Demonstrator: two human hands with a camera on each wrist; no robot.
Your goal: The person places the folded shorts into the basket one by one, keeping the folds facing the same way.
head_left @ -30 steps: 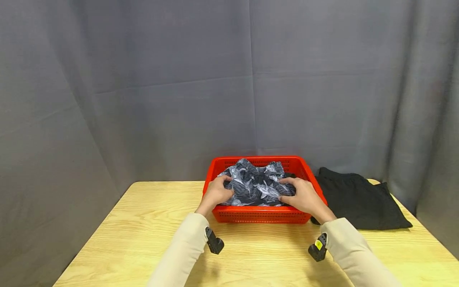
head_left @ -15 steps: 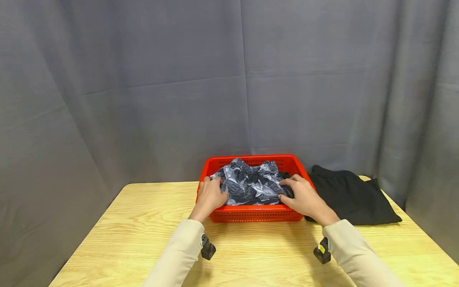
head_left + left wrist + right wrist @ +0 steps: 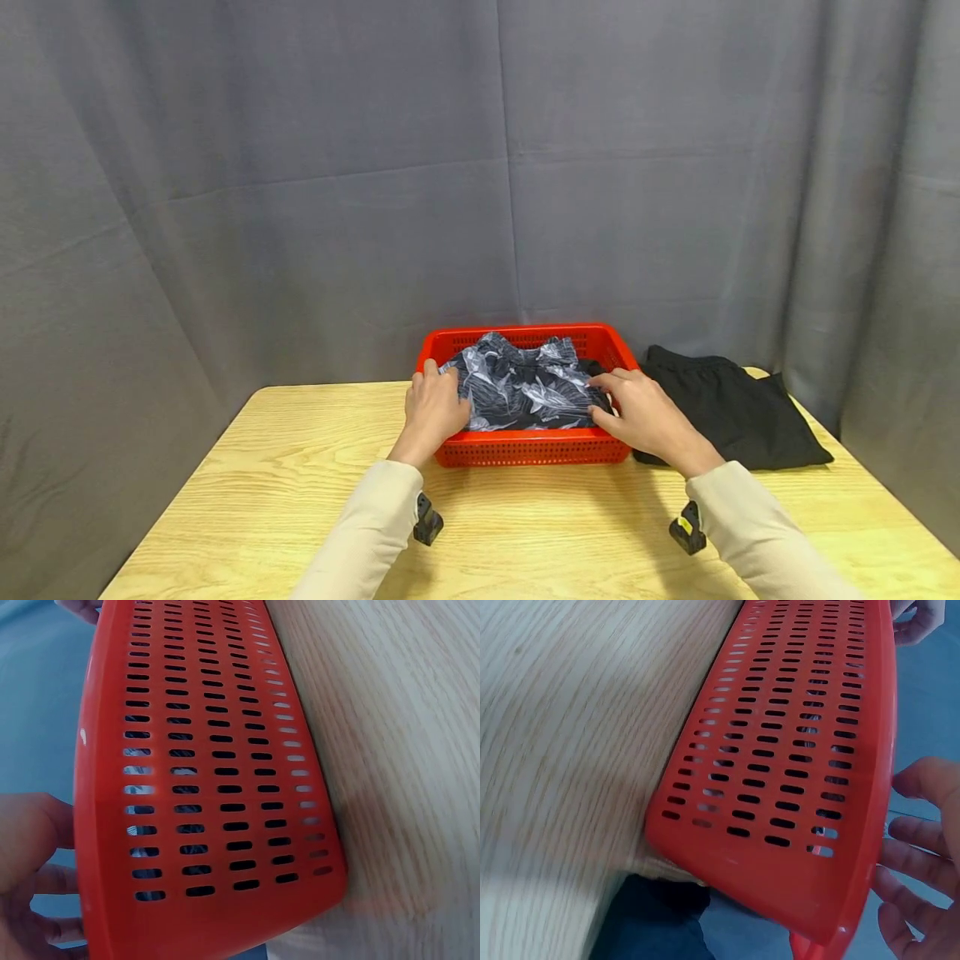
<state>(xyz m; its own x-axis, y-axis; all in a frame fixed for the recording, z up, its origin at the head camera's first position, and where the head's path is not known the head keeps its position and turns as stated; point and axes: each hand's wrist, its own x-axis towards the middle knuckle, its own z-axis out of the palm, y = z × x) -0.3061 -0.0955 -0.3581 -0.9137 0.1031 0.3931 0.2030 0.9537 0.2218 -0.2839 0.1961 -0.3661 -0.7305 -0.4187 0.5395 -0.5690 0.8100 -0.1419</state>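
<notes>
A red plastic basket (image 3: 525,450) with slotted walls holds a crumpled black-and-grey patterned garment (image 3: 525,396). Over the basket's left rim lies my left hand (image 3: 435,412), with its fingertips beside the garment. In the left wrist view, the left hand (image 3: 30,862) has its fingers apart behind the rim, with no cloth between them. My right hand (image 3: 652,417) reaches over the right rim, thumb and fingers spread at the garment's right side. The right wrist view has the right hand's fingers (image 3: 922,847) loosely bent near the rim; nothing is visibly gripped.
Black folded shorts or trousers (image 3: 735,408) lie on the wooden table (image 3: 315,467), to the right of the basket. A grey curtain (image 3: 360,208) hangs behind the table and along its sides.
My left hand has moved left off the garment to the basket's left rim. The right hand has shifted slightly right relative to the basket. The head view has turned a little.
</notes>
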